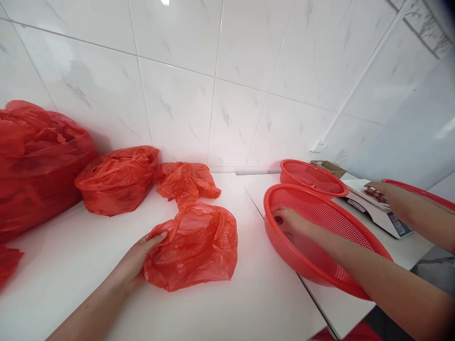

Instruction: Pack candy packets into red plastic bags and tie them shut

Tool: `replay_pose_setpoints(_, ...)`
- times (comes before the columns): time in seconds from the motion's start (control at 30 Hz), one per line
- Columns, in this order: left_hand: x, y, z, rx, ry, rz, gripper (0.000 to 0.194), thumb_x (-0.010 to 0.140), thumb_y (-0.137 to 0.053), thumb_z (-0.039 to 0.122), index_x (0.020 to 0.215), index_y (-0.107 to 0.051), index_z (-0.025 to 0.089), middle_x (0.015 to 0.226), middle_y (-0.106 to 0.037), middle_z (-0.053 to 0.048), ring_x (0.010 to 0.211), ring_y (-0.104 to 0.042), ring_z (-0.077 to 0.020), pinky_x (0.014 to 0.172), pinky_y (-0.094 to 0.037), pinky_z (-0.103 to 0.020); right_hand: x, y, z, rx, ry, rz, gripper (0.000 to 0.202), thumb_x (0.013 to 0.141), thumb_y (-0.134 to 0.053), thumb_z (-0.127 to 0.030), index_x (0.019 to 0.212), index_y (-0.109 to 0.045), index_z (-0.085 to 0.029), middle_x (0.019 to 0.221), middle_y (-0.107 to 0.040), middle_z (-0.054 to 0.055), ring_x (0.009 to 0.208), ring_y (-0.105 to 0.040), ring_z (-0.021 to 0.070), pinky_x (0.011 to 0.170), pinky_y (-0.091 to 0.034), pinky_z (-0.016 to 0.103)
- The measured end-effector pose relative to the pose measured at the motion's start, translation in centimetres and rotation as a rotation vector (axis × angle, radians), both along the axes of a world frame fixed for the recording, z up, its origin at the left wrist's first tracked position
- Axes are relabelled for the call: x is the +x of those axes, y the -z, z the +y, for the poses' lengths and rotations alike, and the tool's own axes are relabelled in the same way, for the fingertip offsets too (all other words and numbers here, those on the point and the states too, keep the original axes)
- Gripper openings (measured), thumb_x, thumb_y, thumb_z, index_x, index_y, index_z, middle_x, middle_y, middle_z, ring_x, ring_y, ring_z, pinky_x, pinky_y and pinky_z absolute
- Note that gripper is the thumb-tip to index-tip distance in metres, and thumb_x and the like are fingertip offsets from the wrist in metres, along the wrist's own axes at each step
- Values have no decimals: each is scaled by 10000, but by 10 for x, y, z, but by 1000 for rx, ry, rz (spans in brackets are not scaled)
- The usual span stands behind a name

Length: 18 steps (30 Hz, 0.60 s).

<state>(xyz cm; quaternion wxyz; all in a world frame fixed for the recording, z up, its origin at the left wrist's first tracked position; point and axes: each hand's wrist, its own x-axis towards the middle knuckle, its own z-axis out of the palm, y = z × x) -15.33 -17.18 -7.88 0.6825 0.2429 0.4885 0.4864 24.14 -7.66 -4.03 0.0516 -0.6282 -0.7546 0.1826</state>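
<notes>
My left hand [147, 253] grips the near left edge of a thin red plastic bag [199, 246], thumb on top and the other fingers hidden beneath. The crumpled bag's mouth is spread on the white table. My right hand [287, 219] reaches down into a red perforated plastic basket [320, 206], at its left end. Its fingers are closed around something small and dark red [278, 220], too little shown to name. The basket's floor is partly hidden by my forearm.
Filled red bags [117, 182] and a larger one [39, 161] stand left along the tiled wall. A second red basket [309, 173] and a cardboard box [329, 167] lie behind. At right, another person's hand [382, 189] is over red packets on a white scale [377, 215].
</notes>
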Motion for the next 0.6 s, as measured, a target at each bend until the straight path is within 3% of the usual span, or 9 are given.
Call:
replay_pose_setpoints(0.23, -3, 7, 0, 61, -18, -88, 523, 731, -698, 319, 1218, -538, 210, 1110, -668, -111, 985, -649, -295, 781, -558, -358, 17, -15, 3, -19, 98, 139, 120, 715, -600, -262, 752, -658, -163, 642, -622, 29, 539, -563, 146, 513, -420, 241)
replay_pose_setpoints(0.37, -4, 11, 1, 76, -27, -136, 447, 743, -684, 295, 1160, -566, 185, 1099, -671, -120, 983, -651, -287, 804, -551, -361, 19, -43, 6, 129, 155, 162, 225, 754, -570, -346, 887, -665, -192, 712, -645, 33, 570, -583, 158, 570, -442, 271)
replay_pose_setpoints(0.5, -4, 11, 1, 69, -55, -132, 394, 741, -683, 275, 1106, -590, 159, 1047, -688, -127, 965, -659, -282, 786, -555, -350, -24, -82, -4, 324, 179, 225, 358, 741, -598, -398, 1061, -645, -247, 820, -662, 41, 722, -614, 201, 654, -465, 309)
replay_pose_setpoints(0.6, -4, 11, 1, 84, -28, -128, 404, 754, -672, 309, 1120, -587, 159, 1042, -688, -127, 963, -658, -291, 772, -557, -365, -82, -99, -24, 335, -63, 365, 318, 713, -624, -312, 1023, -674, -255, 1111, -624, 35, 916, -601, 209, 758, -477, 300)
